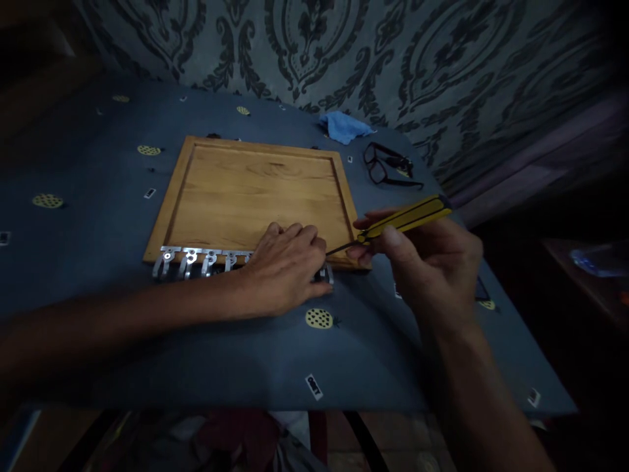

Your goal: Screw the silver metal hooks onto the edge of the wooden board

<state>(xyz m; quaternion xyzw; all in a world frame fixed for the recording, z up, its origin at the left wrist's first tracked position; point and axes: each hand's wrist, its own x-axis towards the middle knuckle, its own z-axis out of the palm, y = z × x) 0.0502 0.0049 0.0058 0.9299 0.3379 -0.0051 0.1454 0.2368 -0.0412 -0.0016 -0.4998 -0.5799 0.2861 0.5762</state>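
Observation:
A framed wooden board point(260, 196) lies on the table, with a metal hook rail point(211, 257) along its near edge. My left hand point(289, 265) rests over the right part of that rail, fingers curled and pressing it against the board. It hides several of the hooks. My right hand point(432, 262) is closed around a yellow-and-black screwdriver point(407, 219). The thin shaft points left and down, its tip close to my left fingers at the rail's right end. Whether the tip touches a screw is hidden.
Beyond the board's right side lie black-framed eyeglasses point(390, 167) and a crumpled blue cloth point(345, 127). A dark blue tablecloth point(236, 367) with pineapple prints covers the table. A patterned curtain or wall covering point(339, 52) rises behind it.

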